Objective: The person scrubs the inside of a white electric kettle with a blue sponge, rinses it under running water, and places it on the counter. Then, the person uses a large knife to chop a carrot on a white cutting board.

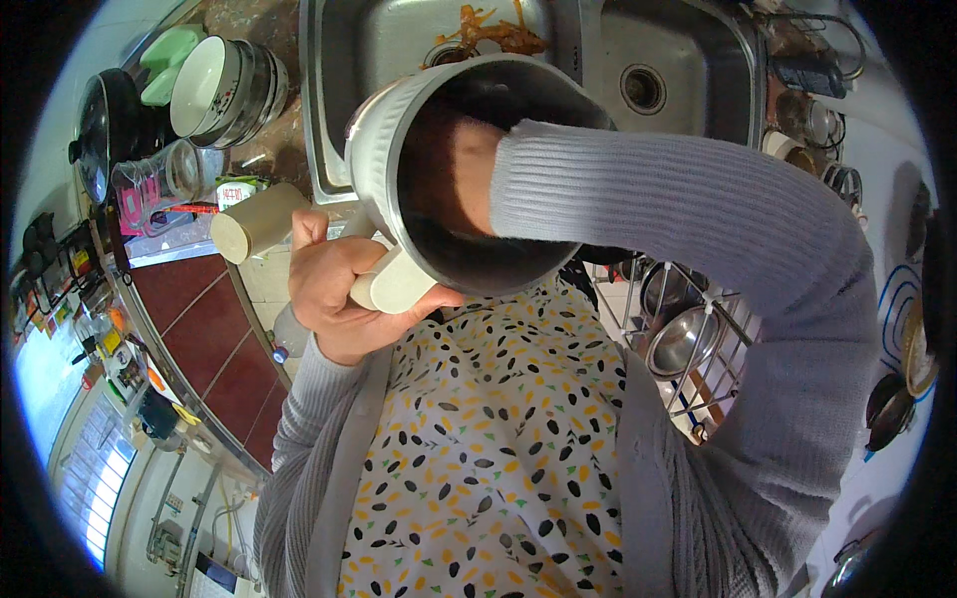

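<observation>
My left hand (336,284) grips the cream handle (400,280) of a large jug (377,161), white outside with a dark metal inside. The jug is tilted, its wide mouth facing me, and hangs over the near edge of the sink. Into that mouth reaches my right hand (471,176). Only its wrist and back show; the fingers are hidden in the shadowed inside, so I cannot tell what they touch. Behind the jug, the left sink basin (374,45) holds wet orange-brown scraps (490,31) around its drain.
The right basin (688,45) has a round drain (643,88). On the left counter are stacked bowls (213,86), a clear plastic container (153,187) and a cream cylinder (258,224) near the edge. A wire rack with metal bowls (684,340) stands low at right.
</observation>
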A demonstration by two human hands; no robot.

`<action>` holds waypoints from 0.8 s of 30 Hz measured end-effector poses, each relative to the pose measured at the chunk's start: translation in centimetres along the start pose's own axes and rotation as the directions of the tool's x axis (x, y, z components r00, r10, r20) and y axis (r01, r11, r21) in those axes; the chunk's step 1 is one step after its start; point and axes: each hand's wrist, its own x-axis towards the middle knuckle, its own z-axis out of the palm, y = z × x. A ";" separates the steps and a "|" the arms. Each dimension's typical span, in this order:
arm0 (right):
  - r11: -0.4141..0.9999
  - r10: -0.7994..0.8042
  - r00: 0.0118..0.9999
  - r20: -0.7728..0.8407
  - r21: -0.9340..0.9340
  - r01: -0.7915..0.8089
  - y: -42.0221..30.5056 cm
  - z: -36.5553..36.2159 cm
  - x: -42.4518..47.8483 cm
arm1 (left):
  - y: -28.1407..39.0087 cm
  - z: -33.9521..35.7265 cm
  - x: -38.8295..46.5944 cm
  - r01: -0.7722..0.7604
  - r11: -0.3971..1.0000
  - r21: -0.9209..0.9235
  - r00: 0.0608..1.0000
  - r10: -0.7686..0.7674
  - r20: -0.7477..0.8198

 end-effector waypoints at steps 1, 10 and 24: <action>1.000 -0.011 1.000 -0.005 0.000 0.011 0.1 0.0 0.1 | -0.1 0.0 -0.1 0.007 1.000 0.009 1.000 -0.007 0.000; 1.000 0.001 1.000 -0.008 -0.009 -0.001 0.0 0.1 -0.2 | 0.2 0.0 0.2 0.000 1.000 0.011 1.000 0.000 0.016; 0.993 0.029 0.993 -0.116 -0.107 -0.041 0.6 0.0 -1.1 | 0.1 0.1 -0.3 0.001 1.000 -0.001 1.000 -0.001 -0.005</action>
